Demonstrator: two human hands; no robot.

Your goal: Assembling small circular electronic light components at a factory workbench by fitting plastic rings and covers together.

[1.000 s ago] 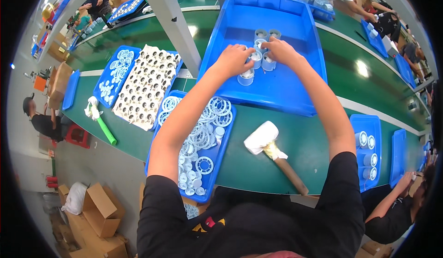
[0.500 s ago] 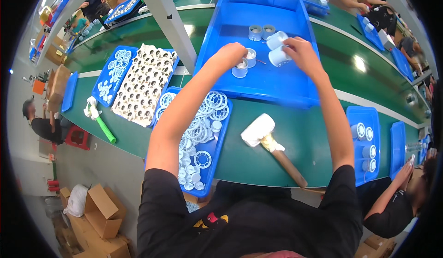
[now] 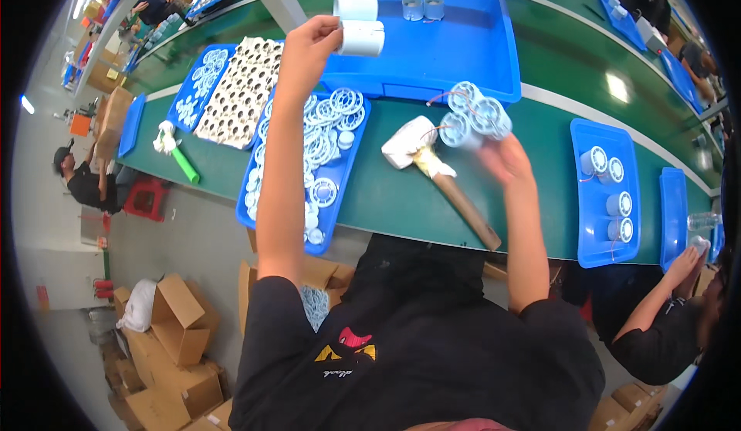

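My left hand is raised beside the large blue tray, fingers closed on two white plastic cylinders, one above the other. A thin reddish wire sticks up from the upper one. Over the green bench, my right hand, partly blurred, holds a cluster of white plastic cylinders from below. Their slotted round ends face up, and thin wires trail from them. Two more cylindrical cups stand in the large tray. Below the right-hand cluster lies a mallet with a white-wrapped head and a wooden handle.
A blue tray of white rings and caps lies left of the mallet. Beyond it sit a moulded pulp tray and a green-handled mallet. A smaller blue tray at right holds several cylinders. A co-worker's hands are at far right.
My left hand has lifted two cylinders out of the large tray. My right hand has brought its cylinders toward me over the bench and turned their slotted ends up. The view has shifted.
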